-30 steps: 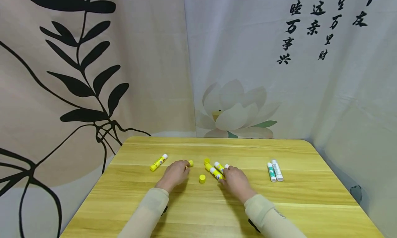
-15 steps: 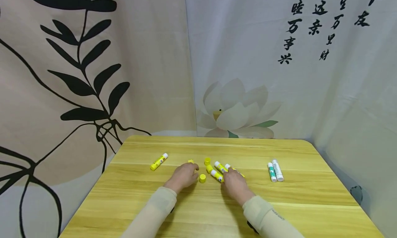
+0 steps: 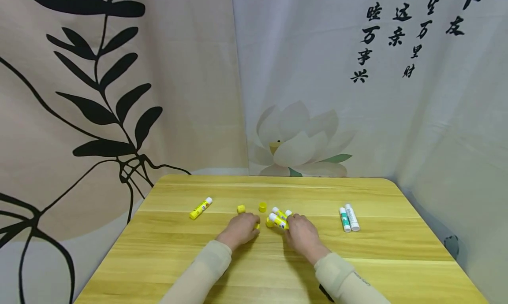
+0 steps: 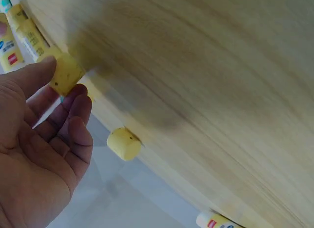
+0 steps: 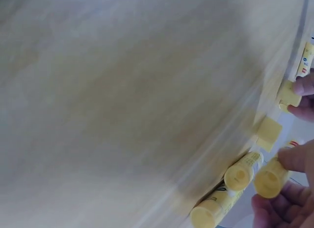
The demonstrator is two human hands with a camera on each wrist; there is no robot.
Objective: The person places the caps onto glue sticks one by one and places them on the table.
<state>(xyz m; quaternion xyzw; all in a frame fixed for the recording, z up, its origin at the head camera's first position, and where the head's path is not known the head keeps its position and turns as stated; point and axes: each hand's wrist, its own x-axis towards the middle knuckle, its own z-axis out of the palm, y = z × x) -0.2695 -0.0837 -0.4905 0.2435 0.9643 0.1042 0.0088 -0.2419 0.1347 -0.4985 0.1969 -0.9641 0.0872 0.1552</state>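
Left hand [image 3: 239, 229] grip: thumb and fingertips pinch a small yellow cap [image 4: 65, 73], clear in the left wrist view; in the head view the cap only peeks out at the fingertips [image 3: 258, 225]. Right hand [image 3: 300, 230] grip: fingers curled round a yellow glue stick [image 5: 271, 178], open end facing the right wrist camera; in the head view that stick [image 3: 278, 220] sticks out left of the hand, white end up-left. Both hands sit low on the tabletop [image 3: 278, 268], near its middle, close together but not touching. Two more uncapped yellow sticks [image 5: 244, 171] lie just beside the held one, touching or nearly so; can't tell which from these frames. Two loose yellow caps on the tabletop just far of the hands: one [image 3: 240, 209] far of the left hand, one [image 3: 262, 206] between the hands and slightly farther. A capped yellow glue stick [image 3: 200, 208] lies alone to the far left, well apart from the hands, angled. Far right: a green-and-white stick [image 3: 344, 219] and a white stick [image 3: 352, 217] side by side, touching, well apart from the right hand. Printed curtains behind: leaf pattern [image 3: 107, 97] left, lotus [image 3: 297, 141] centre. Both wrist views are motion-blurred on the wood.
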